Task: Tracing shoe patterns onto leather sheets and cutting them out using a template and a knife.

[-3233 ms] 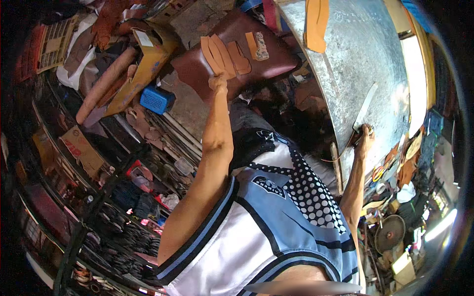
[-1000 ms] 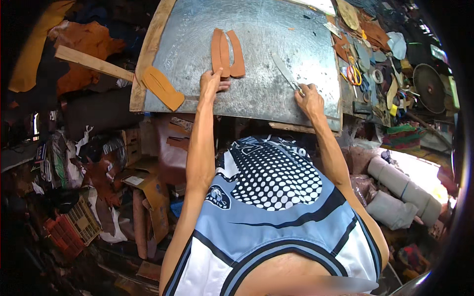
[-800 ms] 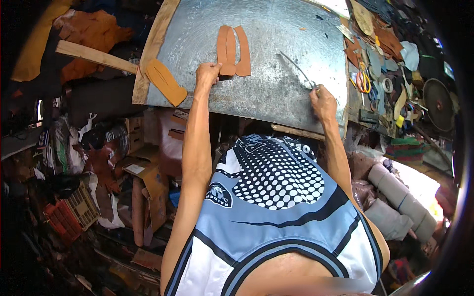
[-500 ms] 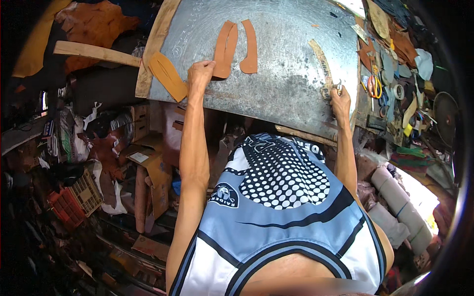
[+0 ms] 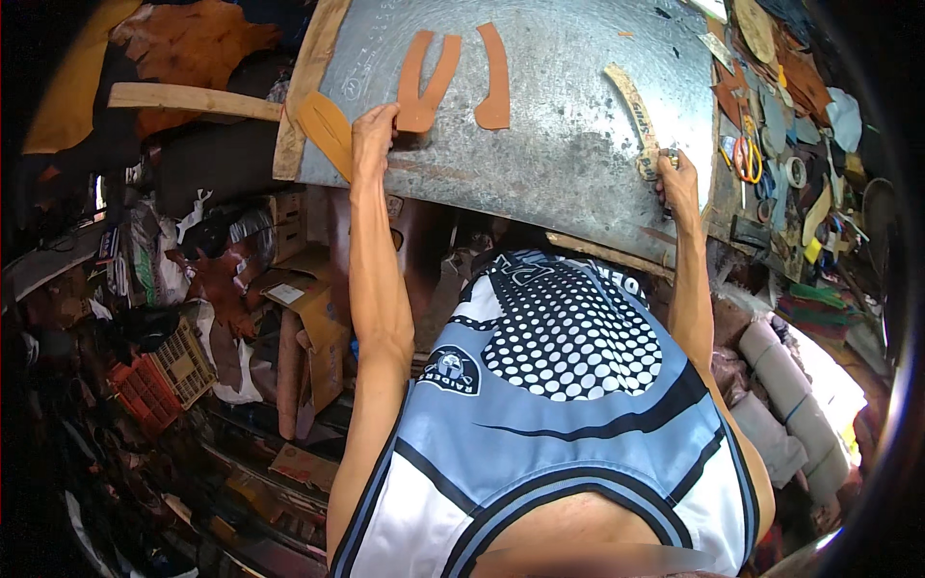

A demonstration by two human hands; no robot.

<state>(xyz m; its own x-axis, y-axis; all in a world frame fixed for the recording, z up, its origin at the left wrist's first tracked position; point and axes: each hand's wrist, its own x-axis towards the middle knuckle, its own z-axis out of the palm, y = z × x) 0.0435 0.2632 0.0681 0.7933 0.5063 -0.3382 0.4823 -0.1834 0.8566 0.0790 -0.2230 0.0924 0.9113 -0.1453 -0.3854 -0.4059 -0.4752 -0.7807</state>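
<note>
My left hand (image 5: 373,133) pinches the lower left end of a V-shaped brown leather piece (image 5: 424,82), whose two arms spread apart at the far side. A single curved brown leather strip (image 5: 495,82) lies just right of it, flat on the metal-topped table (image 5: 549,144). Closed around a small, dark, partly hidden tool (image 5: 669,154), my right hand (image 5: 679,185) rests near the table's right side. Beside those fingers is the near end of a curved tan template (image 5: 631,106) with dark lettering.
A mustard leather piece (image 5: 326,135) with a slit lies at the table's left edge, by a wooden plank (image 5: 193,99). Orange-handled scissors (image 5: 747,157), a tape roll (image 5: 796,172) and leather scraps crowd the right side. Below left stand crates (image 5: 180,366) and a cardboard box (image 5: 313,313).
My left hand has moved a little away from me and left, and the two arms of the leather piece have spread apart. My right hand stays by the template with the tool.
</note>
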